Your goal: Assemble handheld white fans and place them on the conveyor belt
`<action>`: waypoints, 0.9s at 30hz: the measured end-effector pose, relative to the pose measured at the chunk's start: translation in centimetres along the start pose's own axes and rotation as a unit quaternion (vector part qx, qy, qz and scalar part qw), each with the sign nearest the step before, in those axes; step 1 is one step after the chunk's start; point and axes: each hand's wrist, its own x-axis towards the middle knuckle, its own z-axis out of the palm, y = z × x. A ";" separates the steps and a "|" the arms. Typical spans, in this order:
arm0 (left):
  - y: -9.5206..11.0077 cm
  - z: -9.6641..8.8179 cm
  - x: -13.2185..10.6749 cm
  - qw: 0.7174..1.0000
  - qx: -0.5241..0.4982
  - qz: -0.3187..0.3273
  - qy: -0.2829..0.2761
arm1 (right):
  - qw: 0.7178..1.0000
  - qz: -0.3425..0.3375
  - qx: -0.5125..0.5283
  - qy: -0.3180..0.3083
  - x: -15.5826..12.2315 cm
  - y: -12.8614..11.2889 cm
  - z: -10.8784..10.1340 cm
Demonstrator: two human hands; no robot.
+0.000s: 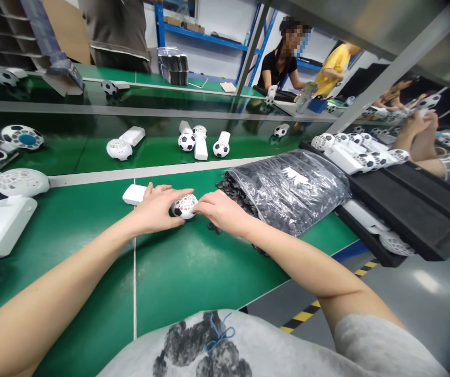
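Observation:
On the green bench in front of me lies a white device with a football-patterned round head (pixel 185 207) and a flat white body (pixel 133 195). My left hand (pixel 156 208) is closed around it, thumb and forefinger on either side of the round head, palm over the body. My right hand (pixel 225 212) pinches at the right side of the head; whatever is between the fingertips is too small to make out. Just right of that hand, a clear plastic bag (pixel 287 186) spills small black pieces (pixel 234 189) onto the bench.
Several similar white devices (pixel 7 222) lie at my left. More ride on the green conveyor (pixel 162 144) beyond the bench. Black trays (pixel 413 204) holding devices are stacked at the right, beside another person's hands (pixel 417 131). Other people stand across the line.

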 end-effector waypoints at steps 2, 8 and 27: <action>0.7 0.1 0.0 0.999 -0.013 -0.027 0.023 | 1.000 -0.017 -0.013 0.000 0.2 0.0 0.2; 1.3 0.9 0.0 0.996 -0.021 -0.047 0.080 | 0.986 0.074 0.136 0.054 0.7 0.2 0.1; 1.1 1.3 -0.3 0.993 -0.004 0.004 0.115 | 0.897 0.159 0.412 0.030 0.6 1.2 2.6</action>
